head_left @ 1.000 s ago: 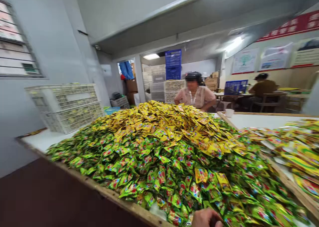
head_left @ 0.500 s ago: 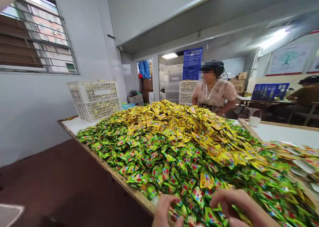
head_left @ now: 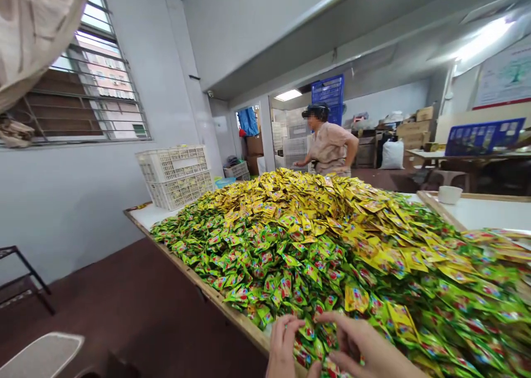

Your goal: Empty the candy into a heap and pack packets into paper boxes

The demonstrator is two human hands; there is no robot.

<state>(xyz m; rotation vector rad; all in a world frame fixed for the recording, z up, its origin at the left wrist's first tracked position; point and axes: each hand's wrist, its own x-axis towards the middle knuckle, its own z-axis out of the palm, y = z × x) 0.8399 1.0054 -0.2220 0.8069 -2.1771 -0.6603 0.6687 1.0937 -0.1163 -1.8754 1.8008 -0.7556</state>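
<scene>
A large heap of small sachets covers the tabletop, with green sachets (head_left: 257,256) along the near side and yellow sachets (head_left: 298,198) over the top. At the heap's near edge, my left hand (head_left: 285,345) hovers over green sachets, its fingers bent and thumb apart. Beside it, my right hand (head_left: 359,342) reaches in from the right with index finger and thumb spread, and no sachet is visible between them. A single yellow sachet (head_left: 355,299) lies among the green ones just beyond my right hand. Parts of both hands are cut off by the bottom edge.
A wooden rim (head_left: 215,298) borders the table. Two stacked white crates (head_left: 178,176) stand at the far left corner. A white cup (head_left: 450,194) sits on the right-hand table. Behind the heap is another person (head_left: 332,143). A stool (head_left: 45,356) stands low on the left.
My view has swung left. My right hand has moved left, closer to my left hand. The person behind the heap has turned sideways and shifted left.
</scene>
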